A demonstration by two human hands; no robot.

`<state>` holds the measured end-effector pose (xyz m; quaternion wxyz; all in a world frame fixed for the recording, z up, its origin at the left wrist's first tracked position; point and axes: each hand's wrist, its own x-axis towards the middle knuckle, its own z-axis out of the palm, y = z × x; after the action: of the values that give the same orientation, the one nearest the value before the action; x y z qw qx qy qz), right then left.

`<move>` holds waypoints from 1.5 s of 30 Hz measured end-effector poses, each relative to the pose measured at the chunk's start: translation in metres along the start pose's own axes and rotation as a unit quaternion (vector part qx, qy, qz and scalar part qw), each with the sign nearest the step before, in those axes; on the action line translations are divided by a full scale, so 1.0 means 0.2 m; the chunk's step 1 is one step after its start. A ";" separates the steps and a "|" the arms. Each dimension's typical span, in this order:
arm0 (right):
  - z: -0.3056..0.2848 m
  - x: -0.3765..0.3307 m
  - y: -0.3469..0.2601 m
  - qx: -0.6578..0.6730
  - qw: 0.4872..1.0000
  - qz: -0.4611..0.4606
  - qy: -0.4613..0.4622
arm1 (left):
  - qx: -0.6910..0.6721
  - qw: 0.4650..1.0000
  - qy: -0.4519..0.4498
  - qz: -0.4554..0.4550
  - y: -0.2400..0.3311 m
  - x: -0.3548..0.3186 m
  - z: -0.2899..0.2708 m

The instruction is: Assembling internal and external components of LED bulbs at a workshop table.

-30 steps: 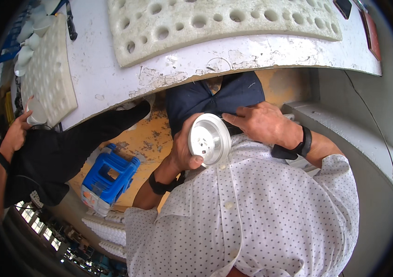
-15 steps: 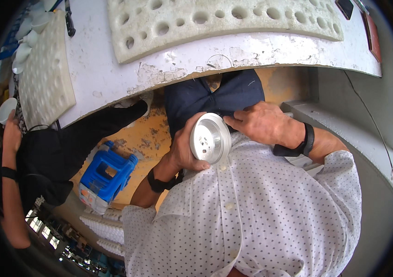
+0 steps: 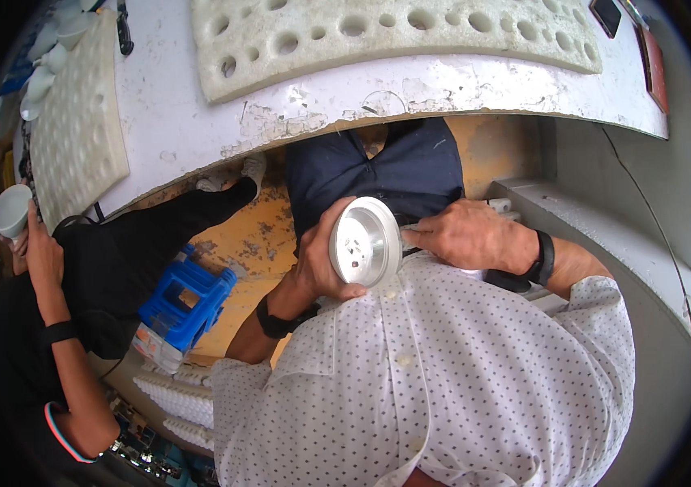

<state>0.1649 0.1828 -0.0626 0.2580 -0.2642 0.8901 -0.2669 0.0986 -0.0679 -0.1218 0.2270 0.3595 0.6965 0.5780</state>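
Note:
My left hand [image 3: 318,261] grips a white round ceramic piece [image 3: 364,242] in front of my chest, its flat face with small holes turned toward me. My right hand [image 3: 469,235] sits at the piece's right rim, its fingers pinched on a thin grey tool [image 3: 410,228] that touches the rim. Both wrists wear black bands. My white dotted shirt [image 3: 443,373] fills the lower frame.
A worn white table [image 3: 199,114] carries a holed foam tray [image 3: 378,32] and a second foam tray [image 3: 77,130] at the left with white cups. A co-worker in black holds a white cup [image 3: 11,211] at the left. A blue stool [image 3: 187,300] stands on the orange floor.
The co-worker's hand has come away from the left tray holding a white cup. My hands and the round piece have hardly moved.

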 end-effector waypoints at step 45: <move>0.04 0.02 0.05 -0.035 0.996 -0.083 -0.009 | 0.174 0.985 -0.020 0.008 0.04 0.05 -0.01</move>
<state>0.1629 0.1859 -0.0755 0.2338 -0.3487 0.8714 -0.2538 0.0932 -0.0613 -0.1133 0.1708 0.4104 0.7789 0.4424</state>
